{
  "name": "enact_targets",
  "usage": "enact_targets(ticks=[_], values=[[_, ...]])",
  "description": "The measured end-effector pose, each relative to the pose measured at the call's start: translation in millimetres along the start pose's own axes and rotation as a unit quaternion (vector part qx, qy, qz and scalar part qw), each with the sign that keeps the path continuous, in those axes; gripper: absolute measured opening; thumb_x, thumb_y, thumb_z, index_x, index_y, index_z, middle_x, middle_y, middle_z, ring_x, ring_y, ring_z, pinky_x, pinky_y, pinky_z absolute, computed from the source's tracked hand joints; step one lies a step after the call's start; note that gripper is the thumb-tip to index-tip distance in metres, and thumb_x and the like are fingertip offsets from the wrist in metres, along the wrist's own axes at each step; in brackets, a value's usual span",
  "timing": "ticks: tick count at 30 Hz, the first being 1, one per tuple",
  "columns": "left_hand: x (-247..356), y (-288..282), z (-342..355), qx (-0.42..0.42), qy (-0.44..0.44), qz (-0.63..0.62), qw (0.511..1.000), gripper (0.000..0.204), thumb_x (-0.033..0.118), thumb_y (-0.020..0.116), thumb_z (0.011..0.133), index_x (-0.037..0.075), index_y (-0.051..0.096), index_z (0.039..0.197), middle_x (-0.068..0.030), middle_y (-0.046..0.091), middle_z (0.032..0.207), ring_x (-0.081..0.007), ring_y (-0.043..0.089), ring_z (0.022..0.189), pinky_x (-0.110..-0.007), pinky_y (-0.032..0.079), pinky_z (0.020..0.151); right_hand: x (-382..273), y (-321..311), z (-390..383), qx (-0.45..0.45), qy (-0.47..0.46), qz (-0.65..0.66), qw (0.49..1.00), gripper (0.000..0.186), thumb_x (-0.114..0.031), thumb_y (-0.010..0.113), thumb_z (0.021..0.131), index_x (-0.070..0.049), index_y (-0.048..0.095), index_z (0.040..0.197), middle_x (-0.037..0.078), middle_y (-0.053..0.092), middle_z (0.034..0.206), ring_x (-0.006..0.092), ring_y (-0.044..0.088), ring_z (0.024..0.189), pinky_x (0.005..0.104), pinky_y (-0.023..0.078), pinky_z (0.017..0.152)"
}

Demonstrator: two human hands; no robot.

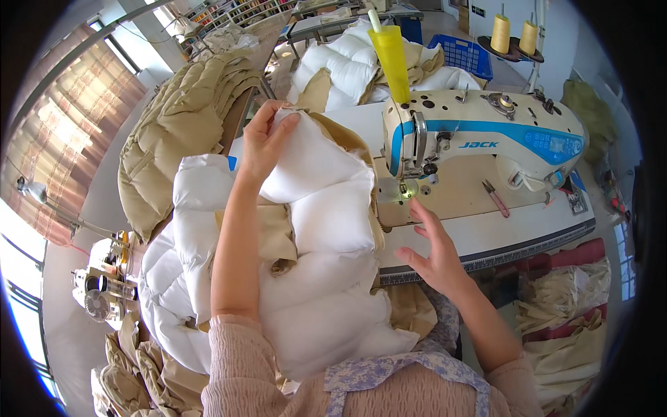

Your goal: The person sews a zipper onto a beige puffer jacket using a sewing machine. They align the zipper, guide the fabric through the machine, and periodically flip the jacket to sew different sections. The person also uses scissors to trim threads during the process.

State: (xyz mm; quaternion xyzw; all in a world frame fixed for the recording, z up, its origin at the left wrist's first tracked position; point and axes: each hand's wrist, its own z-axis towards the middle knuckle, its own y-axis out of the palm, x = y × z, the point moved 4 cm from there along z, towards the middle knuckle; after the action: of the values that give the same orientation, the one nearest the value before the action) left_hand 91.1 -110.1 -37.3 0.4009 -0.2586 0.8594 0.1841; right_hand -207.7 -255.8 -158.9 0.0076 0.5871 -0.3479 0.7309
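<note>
A white quilted, padded garment piece (326, 208) with tan fabric along its edge lies over the table's left part and my lap. At its far upper corner, my left hand (267, 139) pinches the edge between thumb and fingers. My right hand (434, 250) is held with fingers apart over the table's front, just right of the piece and touching nothing that I can see. Beyond its fingertips is the lit needle area of a white and blue sewing machine (486, 132). Red-handled thread snips (496, 198) lie on the machine bed.
A stack of tan padded pieces (187, 118) is at the left. More white padded pieces (340, 62) and a blue crate (465, 57) stand behind the machine. Yellow thread cones (500, 35) sit at the back right. Tan fabric bundles (566, 299) lie low at the right.
</note>
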Motion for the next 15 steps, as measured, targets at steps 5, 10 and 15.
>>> enact_targets(ticks=[5,10,15], values=[[64.1,6.3,9.3,-0.059,0.038,0.067,0.995,0.023,0.017,0.071,0.096,0.004,0.065,0.113,0.0005,0.064,0.087,-0.0063,0.057,0.078,-0.024,0.050,0.071,-0.9,77.3,22.4,-0.357,0.157,0.185,0.902,0.075,-0.045,0.075,0.092,0.005,0.050,0.142,0.013,0.065,0.119,0.0190,0.062,0.097,0.0322,0.052,0.088],[27.5,97.6,-57.2,-0.297,-0.104,0.052,0.948,0.027,0.019,0.073,0.094,0.002,0.066,0.114,-0.0021,0.066,0.094,-0.0088,0.056,0.088,-0.026,0.048,0.084,36.3,80.0,-96.8,-0.405,0.172,0.333,0.834,0.041,-0.031,0.075,0.095,0.003,0.071,0.117,0.009,0.074,0.105,0.0181,0.067,0.098,0.0330,0.053,0.085],[-16.2,126.3,-105.8,-0.307,-0.186,-0.077,0.930,0.018,0.009,0.074,0.095,0.001,0.067,0.109,0.0014,0.065,0.096,-0.0056,0.055,0.090,-0.023,0.046,0.084,64.4,26.1,-119.5,-0.316,0.337,0.035,0.886,0.036,-0.031,0.077,0.093,0.000,0.071,0.108,0.010,0.075,0.093,0.0198,0.071,0.084,0.0349,0.056,0.075]])
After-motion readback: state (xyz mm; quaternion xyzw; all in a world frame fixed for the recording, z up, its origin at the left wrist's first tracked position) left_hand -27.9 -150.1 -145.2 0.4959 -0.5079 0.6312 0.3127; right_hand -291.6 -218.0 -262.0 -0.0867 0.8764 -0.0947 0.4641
